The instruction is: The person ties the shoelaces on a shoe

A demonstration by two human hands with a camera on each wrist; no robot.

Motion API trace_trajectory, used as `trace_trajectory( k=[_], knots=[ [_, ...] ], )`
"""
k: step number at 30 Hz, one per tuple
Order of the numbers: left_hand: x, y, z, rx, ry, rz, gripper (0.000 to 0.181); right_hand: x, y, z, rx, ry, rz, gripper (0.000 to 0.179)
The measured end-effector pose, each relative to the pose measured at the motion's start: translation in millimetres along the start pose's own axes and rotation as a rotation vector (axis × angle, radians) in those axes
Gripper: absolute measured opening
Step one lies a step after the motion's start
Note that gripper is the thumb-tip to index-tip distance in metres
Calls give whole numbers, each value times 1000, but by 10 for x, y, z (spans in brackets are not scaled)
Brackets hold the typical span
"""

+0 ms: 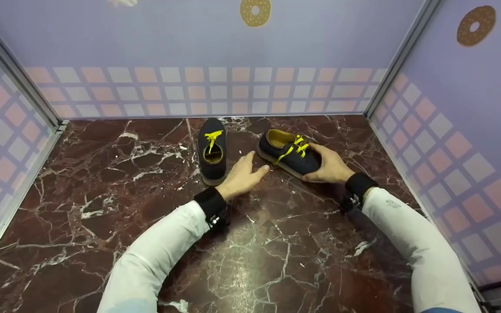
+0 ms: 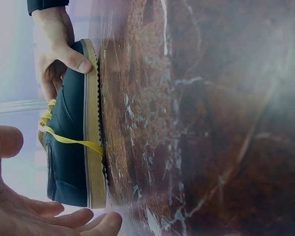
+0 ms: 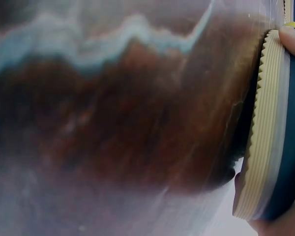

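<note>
Two dark shoes with yellow laces are on the marbled tabletop. My right hand grips the toe of the right shoe, thumb at the near side of the sole and fingers across the far side. That shoe lies at a slant, heel toward the left and toe toward me. My left hand is spread beside its heel, fingers straight and thumb apart, holding nothing. In the left wrist view, the left fingers are right at the heel end. The left shoe stands with its toe toward the back wall and its laces tied in a bow.
A dark red marbled table carries both shoes. Behind it rises a lilac back wall with pink and white checks, and a matching side wall stands at the right. The left shoe is close beside my left wrist.
</note>
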State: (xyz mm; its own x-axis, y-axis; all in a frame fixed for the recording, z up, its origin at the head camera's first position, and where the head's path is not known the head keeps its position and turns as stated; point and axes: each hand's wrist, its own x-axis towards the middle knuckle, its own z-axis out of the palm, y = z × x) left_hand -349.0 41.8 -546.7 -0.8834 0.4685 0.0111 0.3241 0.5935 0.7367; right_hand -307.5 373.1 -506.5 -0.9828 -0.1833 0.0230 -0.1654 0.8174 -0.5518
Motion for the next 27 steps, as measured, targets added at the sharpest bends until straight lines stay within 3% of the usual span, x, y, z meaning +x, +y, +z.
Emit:
trace_trajectory(
  k=[4, 11, 21, 27],
  knots=[
    [-32, 48, -26, -12, 23, 8, 91, -11, -28, 13, 3, -15, -22, 118],
    [-78, 99, -56, -113, 90, 43, 89, -40, -106, 43, 15, -49, -56, 117],
    [-161, 215, -117, -149, 109, -15, 89, -83, -156, 91, -2, -78, -126, 119],
    [-151, 219, -108, -153, 140, -14, 88, -91, -193, 115, -9, -93, -173, 120]
  ],
)
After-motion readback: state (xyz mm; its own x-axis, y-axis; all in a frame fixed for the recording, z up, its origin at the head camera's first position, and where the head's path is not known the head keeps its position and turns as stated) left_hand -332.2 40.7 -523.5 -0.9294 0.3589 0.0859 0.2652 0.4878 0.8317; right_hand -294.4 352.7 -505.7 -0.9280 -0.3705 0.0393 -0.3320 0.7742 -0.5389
